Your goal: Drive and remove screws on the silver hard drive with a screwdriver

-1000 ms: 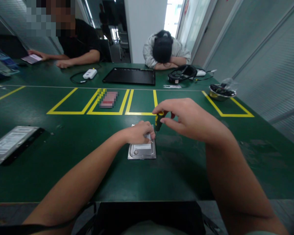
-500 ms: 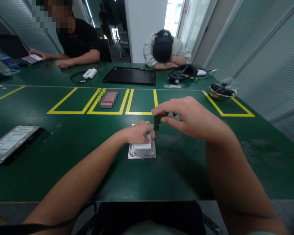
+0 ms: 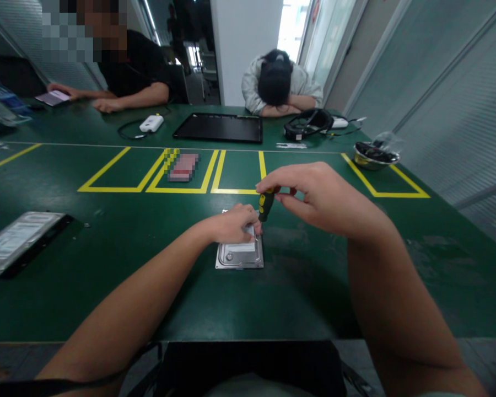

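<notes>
A silver hard drive (image 3: 243, 259) with a white label lies flat on the green table in front of me. My left hand (image 3: 236, 223) rests over its upper part, fingers curled down onto it near the right edge and close to the screwdriver's tip. Upright at that edge stands a black-and-yellow screwdriver (image 3: 265, 206), its tip hidden by my left fingers. The fingers of my right hand (image 3: 310, 196) grip the top of its handle, forefinger over the end and thumb at the side.
Another hard drive (image 3: 22, 242) lies at the left. Farther back are yellow tape outlines, a blurred-out red item (image 3: 184, 167), a dark flat panel (image 3: 219, 128), a headset (image 3: 308, 124) and a metal bowl (image 3: 376, 156). Two people sit across the table.
The screwdriver handle has turned, so more of its yellow faces me. My right fingers have shifted slightly around it, while my left hand and the hard drive stay put.
</notes>
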`<state>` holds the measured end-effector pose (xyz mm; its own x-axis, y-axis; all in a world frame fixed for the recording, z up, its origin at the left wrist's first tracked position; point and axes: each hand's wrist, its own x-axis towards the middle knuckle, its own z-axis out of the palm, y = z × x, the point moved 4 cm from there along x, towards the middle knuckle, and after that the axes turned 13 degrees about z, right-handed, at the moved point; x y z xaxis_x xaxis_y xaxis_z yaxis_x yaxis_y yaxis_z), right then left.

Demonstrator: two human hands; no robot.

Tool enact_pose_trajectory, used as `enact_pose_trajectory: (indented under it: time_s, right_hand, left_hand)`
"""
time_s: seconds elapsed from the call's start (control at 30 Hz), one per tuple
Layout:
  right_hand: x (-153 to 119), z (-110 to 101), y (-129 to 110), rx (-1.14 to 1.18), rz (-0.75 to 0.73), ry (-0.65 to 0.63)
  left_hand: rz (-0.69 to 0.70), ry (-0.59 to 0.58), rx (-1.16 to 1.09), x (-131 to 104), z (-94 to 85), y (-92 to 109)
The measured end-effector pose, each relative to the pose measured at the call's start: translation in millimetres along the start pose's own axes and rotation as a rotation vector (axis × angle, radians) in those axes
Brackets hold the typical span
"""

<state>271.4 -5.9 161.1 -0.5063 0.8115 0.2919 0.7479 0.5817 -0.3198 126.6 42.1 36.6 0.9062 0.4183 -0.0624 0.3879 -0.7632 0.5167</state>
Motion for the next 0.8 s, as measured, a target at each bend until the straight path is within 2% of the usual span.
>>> enact_pose_trajectory:
  time_s: [0.33, 0.63, 0.8]
  right_hand:
    - [3.1, 2.0, 3.2, -0.093, 0.054, 0.054]
    - [2.7, 3.6, 2.5, -0.111, 0.061, 0.052]
    - [3.0, 6.9, 4.0, -0.097, 0.078, 0.029]
  left_hand:
    - [0.021, 0.015, -0.004, 0.2, 0.5, -1.7]
    - [0.016, 0.008, -0.015, 0.0, 0.7, -2.9]
    - [0.049, 0.075, -0.004, -4.3, 1.4, -2.4]
